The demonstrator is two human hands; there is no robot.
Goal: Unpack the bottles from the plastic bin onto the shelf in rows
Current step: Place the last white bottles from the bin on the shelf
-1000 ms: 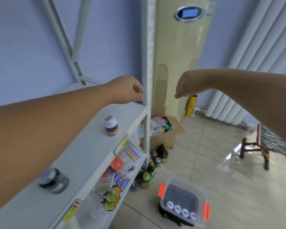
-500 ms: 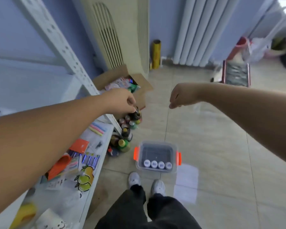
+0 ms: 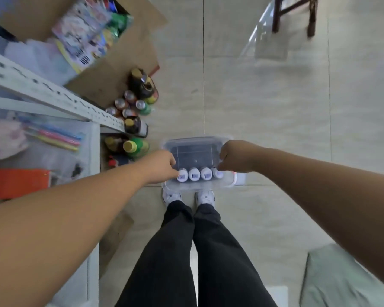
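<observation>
A clear plastic bin [image 3: 197, 141] with orange latches stands on the tiled floor just in front of my shoes. Along its near side stands a row of several white-capped bottles [image 3: 194, 174] with barcode stickers; the rest of the bin shows a dark bare bottom. My left hand [image 3: 162, 165] reaches down with curled fingers, its fingertips at the leftmost bottle [image 3: 182, 175]. My right hand [image 3: 235, 157] curls over the rightmost bottle [image 3: 217, 173] and hides part of it. Whether either hand grips is unclear. The white metal shelf [image 3: 53, 94] stands at the left.
The shelf's lower board [image 3: 93, 151] holds bagged pens and an orange pack. Drink bottles and cans [image 3: 133, 107] crowd the floor between shelf and bin, with an open cardboard box [image 3: 111, 69] behind. A wooden stool [image 3: 293, 9] stands far right; a pale green cushion [image 3: 341, 280] lies near right.
My view has swung from the top of the shelf down to the floor. Both hands have dropped from shelf height into the bin and now reach the end bottles.
</observation>
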